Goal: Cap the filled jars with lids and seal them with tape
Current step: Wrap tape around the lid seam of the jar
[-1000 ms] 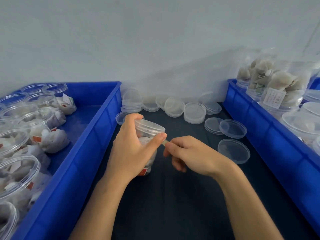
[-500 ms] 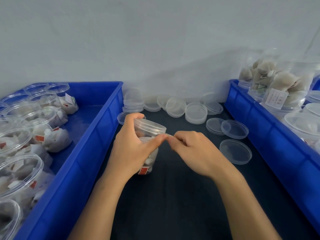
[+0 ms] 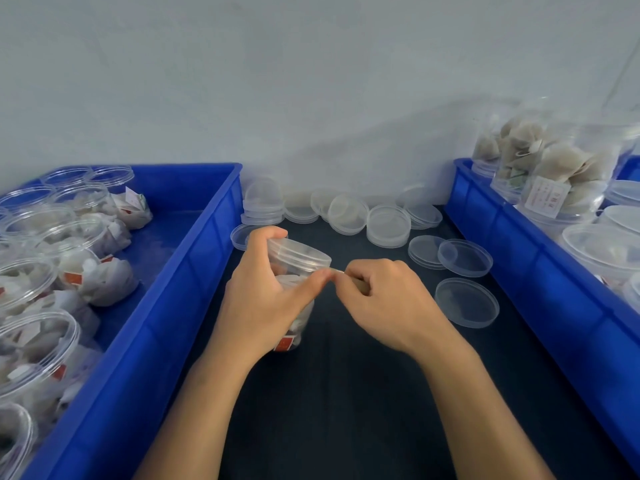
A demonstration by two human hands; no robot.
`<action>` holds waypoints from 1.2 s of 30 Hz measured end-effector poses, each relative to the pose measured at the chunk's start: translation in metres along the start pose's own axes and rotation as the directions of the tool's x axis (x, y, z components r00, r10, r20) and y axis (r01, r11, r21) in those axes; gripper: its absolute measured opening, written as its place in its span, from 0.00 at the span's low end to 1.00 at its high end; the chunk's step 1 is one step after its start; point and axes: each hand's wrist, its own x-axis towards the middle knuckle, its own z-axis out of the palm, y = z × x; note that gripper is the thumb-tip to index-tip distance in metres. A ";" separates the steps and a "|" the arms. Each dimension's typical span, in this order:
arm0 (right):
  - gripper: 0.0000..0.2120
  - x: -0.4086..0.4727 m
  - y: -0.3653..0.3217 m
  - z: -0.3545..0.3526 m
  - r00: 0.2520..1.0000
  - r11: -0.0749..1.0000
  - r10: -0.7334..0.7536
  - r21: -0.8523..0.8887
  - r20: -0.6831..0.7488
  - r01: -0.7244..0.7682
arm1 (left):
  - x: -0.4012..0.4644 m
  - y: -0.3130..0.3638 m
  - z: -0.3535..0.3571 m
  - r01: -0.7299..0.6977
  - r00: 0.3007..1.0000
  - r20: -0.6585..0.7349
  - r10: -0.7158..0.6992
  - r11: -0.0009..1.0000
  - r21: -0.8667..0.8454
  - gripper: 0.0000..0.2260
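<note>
Capped clear jar (image 3: 297,271) of tea bags sits tilted on the dark tabletop (image 3: 346,410), centre, between the two blue bins. Lid (image 3: 299,251) is on. Left hand (image 3: 263,299) wraps the jar body, fingers curled round the far side, thumb pressed near the lid seam. Right hand (image 3: 384,303) just beside it, fingers curled, pinching a short strip of tape (image 3: 337,270) at the lid edge; thumb tips of both hands nearly touching. Tape is thin and hard to make out.

Loose clear lids (image 3: 388,225) are stacked and scattered along the wall behind the jar, three more (image 3: 465,303) lying to the right of the hands. Left blue bin (image 3: 166,306) holds open uncapped jars (image 3: 31,341) filled with tea bags. Right blue bin (image 3: 519,271) holds capped jars (image 3: 561,174).
</note>
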 end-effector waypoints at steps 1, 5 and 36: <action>0.23 0.000 0.000 0.001 1.000 1.000 0.002 -0.020 -0.018 -0.002 | 0.000 0.000 0.000 -0.005 1.000 -0.003 0.005 1.000 0.007 0.38; 0.21 0.000 0.001 0.003 0.998 0.998 -0.008 -0.069 -0.060 0.004 | 0.000 0.000 0.000 -0.014 1.000 -0.003 0.014 1.000 0.020 0.39; 0.22 0.005 0.038 -0.029 0.935 0.340 0.342 0.940 -0.089 -0.035 | 0.009 -0.033 -0.021 0.530 0.848 0.514 -0.127 0.175 -0.830 0.35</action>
